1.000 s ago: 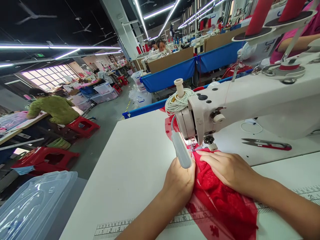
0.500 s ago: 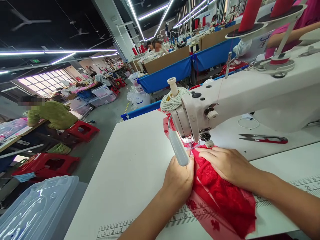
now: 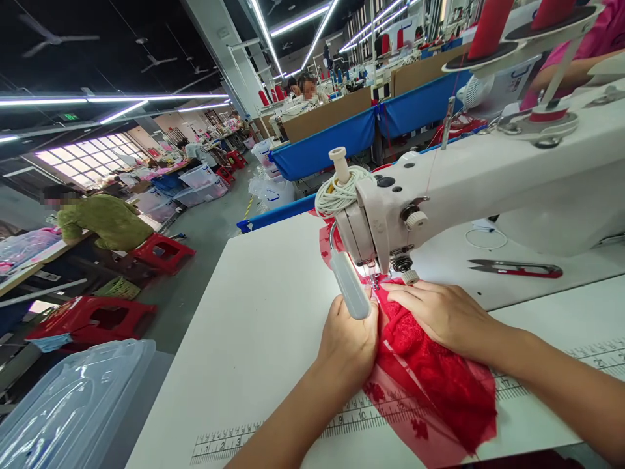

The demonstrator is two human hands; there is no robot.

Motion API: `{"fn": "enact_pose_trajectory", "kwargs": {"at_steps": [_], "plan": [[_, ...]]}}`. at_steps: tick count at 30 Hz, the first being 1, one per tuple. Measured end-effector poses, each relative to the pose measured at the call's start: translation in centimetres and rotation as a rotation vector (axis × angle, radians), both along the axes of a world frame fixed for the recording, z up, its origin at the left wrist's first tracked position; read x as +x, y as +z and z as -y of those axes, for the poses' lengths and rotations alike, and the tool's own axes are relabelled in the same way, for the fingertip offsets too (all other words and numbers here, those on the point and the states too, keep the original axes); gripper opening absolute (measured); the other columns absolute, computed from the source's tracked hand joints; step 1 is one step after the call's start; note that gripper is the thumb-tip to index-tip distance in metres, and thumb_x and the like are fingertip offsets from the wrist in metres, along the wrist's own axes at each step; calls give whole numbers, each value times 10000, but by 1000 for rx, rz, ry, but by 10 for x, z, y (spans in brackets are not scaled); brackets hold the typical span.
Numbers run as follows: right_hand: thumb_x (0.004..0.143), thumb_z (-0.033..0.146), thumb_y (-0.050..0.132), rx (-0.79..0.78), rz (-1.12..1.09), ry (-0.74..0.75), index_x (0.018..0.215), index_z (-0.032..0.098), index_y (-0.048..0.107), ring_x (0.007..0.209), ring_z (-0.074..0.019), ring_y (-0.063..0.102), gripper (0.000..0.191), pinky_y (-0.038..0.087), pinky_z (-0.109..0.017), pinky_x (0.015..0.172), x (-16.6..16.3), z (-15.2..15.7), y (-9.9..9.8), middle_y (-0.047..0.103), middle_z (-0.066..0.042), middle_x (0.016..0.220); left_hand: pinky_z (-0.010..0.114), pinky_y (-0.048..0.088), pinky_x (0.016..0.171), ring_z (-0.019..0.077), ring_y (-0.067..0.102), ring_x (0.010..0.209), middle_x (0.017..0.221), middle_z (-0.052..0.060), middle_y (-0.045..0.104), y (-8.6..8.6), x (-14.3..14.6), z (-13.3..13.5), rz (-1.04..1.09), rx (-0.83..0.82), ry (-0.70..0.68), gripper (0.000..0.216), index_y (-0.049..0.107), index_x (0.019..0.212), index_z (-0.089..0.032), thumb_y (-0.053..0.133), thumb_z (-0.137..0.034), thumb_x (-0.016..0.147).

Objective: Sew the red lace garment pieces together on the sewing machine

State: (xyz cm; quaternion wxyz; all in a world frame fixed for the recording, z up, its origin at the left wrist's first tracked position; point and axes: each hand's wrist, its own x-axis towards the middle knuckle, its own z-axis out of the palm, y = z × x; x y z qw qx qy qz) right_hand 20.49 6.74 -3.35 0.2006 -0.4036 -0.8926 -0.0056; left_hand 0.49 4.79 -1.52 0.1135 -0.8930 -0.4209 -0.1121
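Red lace fabric [image 3: 420, 348] with a sheer, flower-dotted part lies under the head of a white sewing machine [image 3: 469, 176]. Its front end drapes over the table toward me. My left hand [image 3: 349, 339] is closed at the fabric's left edge, with its fingertips close to the presser foot [image 3: 374, 281] and partly hidden by a grey lamp [image 3: 350, 286]. My right hand [image 3: 449, 316] lies over the bunched lace, fingers together and pressing it down just right of the foot; its thumb is hidden.
Red-handled thread snips [image 3: 517, 268] lie on the white table [image 3: 244, 326], right of my hands. A printed ruler [image 3: 361, 417] runs along the front edge. Red thread cones [image 3: 491, 29] stand above the machine. At left are a plastic bin [image 3: 73, 391], red stools [image 3: 97, 319] and a seated person [image 3: 105, 221].
The fabric's front end has shifted slightly toward the machine. Both hands keep nearly the same place by the presser foot. The whole view has tilted a little.
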Motion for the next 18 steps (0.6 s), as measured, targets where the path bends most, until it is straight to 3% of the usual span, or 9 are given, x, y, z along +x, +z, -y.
{"fn": "enact_pose_trajectory", "kwargs": {"at_steps": [9, 14, 18], "plan": [[844, 72, 354, -17, -10, -9, 1169, 164, 633, 867, -186, 655, 438, 542, -315, 679, -1, -1, 1, 684, -52, 1175, 333, 449, 738, 201, 543, 791, 945, 96, 625, 0, 0, -2, -8, -36, 13, 235, 538, 885, -152, 345, -20, 900], [847, 70, 368, -28, -23, 4, 1183, 169, 613, 802, -178, 638, 428, 511, -294, 643, 0, -3, 0, 710, -54, 1075, 383, 474, 785, 229, 562, 869, 941, 104, 636, -3, -2, -4, 24, -12, -9, 273, 561, 924, -156, 316, -35, 910], [899, 120, 380, -58, -41, 54, 1125, 162, 623, 842, -198, 629, 335, 534, -328, 710, 1, -4, -1, 689, -83, 1109, 393, 498, 779, 250, 567, 954, 1004, 129, 622, -4, -6, -5, 114, 12, -54, 231, 561, 991, -149, 344, -101, 931]]}}
